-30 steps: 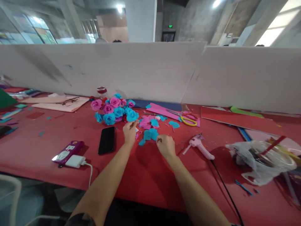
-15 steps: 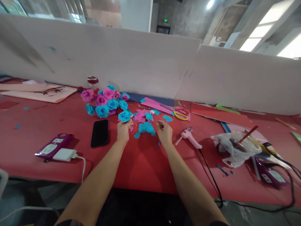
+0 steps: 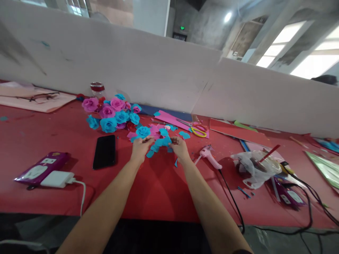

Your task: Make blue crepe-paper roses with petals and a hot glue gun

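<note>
Both my hands are over a scatter of blue and pink paper petals (image 3: 162,141) on the red table (image 3: 159,183). My left hand (image 3: 140,149) has its fingers curled by a blue paper rose (image 3: 143,132) and seems to pinch a petal. My right hand (image 3: 180,148) is closed in a pinch on a small paper piece at the heap's right edge. A cluster of finished pink and blue paper roses (image 3: 112,112) lies further back on the left.
A black phone (image 3: 105,151) lies left of my hands, a purple power strip (image 3: 39,168) with a white charger (image 3: 57,179) further left. Scissors (image 3: 195,129), a pink glue gun (image 3: 209,157) with its cord, and a plastic bag (image 3: 255,168) lie right. White partition boards (image 3: 164,74) stand behind.
My hands have come closer together over the petals. The left hand has come down from the blue rose toward the heap. The camera has turned to the right.
</note>
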Tool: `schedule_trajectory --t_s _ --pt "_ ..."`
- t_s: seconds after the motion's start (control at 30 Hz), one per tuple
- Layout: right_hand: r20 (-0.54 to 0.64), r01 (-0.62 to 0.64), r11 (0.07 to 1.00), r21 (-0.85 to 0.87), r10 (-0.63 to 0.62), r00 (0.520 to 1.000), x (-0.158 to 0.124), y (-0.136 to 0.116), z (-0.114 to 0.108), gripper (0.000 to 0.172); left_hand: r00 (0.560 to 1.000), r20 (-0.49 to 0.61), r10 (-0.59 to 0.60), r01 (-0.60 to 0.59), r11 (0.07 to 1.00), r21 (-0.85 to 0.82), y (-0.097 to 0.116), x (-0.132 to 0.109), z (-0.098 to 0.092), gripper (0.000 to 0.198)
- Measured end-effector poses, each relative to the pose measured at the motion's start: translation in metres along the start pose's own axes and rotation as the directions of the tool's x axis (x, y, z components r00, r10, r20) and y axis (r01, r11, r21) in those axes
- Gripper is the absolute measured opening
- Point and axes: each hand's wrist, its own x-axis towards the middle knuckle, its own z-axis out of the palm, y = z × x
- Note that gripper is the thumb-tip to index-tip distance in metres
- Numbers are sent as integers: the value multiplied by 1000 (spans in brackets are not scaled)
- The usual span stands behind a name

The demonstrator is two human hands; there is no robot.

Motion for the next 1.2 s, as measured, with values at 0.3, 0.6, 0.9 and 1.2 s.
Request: schedule_trajectory --t_s 0.3,0.6,0.9,1.2 --pt "142 -14 895 445 -55 988 -22 -10 10 35 971 210 -114 100 992 72 -7 -6 11 32" --pt "16 33 956 293 -40 999 -19 0 13 24 951 236 -197 203 979 1 -3 -6 10 33" --pt "-29 81 976 203 -77 997 -18 6 16 23 952 220 -214 226 974 -27 -3 -6 9 37" --pt "-105 156 985 -75 -163 981 -23 -5 8 23 959 196 -205 220 974 -55 1 -5 9 35"
